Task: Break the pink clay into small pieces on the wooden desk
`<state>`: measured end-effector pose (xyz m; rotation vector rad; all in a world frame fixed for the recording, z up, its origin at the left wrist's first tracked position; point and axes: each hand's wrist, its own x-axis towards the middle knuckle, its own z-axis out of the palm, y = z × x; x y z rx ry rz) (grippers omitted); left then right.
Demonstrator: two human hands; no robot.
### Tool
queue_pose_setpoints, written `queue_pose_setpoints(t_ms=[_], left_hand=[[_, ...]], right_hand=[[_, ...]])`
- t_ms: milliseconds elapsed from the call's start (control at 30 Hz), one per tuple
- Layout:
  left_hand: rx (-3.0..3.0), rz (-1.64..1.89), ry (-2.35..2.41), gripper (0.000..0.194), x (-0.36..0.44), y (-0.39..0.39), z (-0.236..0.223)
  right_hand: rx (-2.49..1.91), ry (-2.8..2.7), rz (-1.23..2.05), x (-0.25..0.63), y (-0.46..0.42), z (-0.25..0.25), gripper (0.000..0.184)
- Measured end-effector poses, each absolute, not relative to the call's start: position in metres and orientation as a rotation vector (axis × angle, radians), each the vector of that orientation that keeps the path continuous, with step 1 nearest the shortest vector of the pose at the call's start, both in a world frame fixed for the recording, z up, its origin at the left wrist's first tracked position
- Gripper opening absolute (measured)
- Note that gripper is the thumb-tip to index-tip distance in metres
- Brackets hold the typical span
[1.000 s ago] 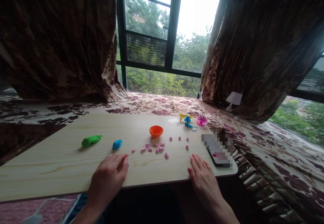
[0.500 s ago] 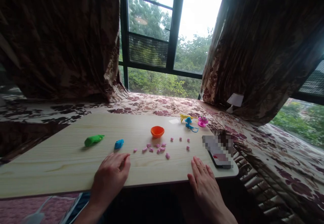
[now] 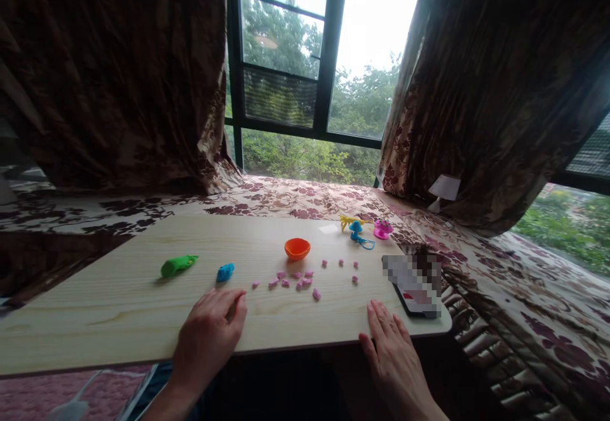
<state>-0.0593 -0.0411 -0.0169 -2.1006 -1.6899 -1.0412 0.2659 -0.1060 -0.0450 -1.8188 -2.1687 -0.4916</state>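
My left hand [image 3: 213,320] rests at the table's front edge with its fingers curled in and the thumb against them; the inside of the grip is hidden. Just beyond it sits a crumpled blue lump [image 3: 225,272]. My right hand [image 3: 388,340] lies flat and open on the front edge, holding nothing. Between and beyond the hands, several small pink pieces [image 3: 307,282] are scattered, some in a loose cluster and others apart to the right. An orange bowl [image 3: 297,251] stands behind them. Farther left lies a green bottle-shaped object [image 3: 178,266].
On the pale wooden table [image 3: 119,307], a phone-like dark slab [image 3: 413,287], partly pixelated, lies at the right edge. At the back right are a blue mushroom-shaped toy [image 3: 355,230], a yellow toy [image 3: 349,221] and a pink toy [image 3: 382,229]. A small white lamp [image 3: 445,188] stands beyond.
My right hand has slid slightly right and toward me, still flat. My left hand keeps its curled pose. The objects stay in place on the table.
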Motion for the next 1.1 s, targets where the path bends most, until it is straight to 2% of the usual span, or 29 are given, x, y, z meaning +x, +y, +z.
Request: queue_pose_setpoints(t_ms=[133,333,533,700,1100], left_hand=[[-2.087,-1.046,-1.688,0.016,-0.058,-0.04,-0.017],[-2.099,-1.095,-1.693,0.017,-0.059,-0.04,-0.019],[-2.058,-1.154,-1.701,0.022,-0.06,-0.04,-0.014],[-2.247,-0.698,-1.733,0.038,-0.039,-0.032,-0.005],[-2.317,-0.394,-1.824,0.048,-0.051,-0.056,-0.009]], right_hand=[[-1.762,-2.198,-0.516,0.255,-0.123,-0.051,0.059],[-1.773,-2.221,-0.368,0.239,-0.097,-0.031,0.048],[-1.746,-2.16,-0.558,0.262,-0.095,-0.055,0.051],[-1.707,-2.128,-0.62,0.262,-0.094,-0.064,0.053],[-1.726,-2.124,-0.561,0.26,-0.095,-0.057,0.051]])
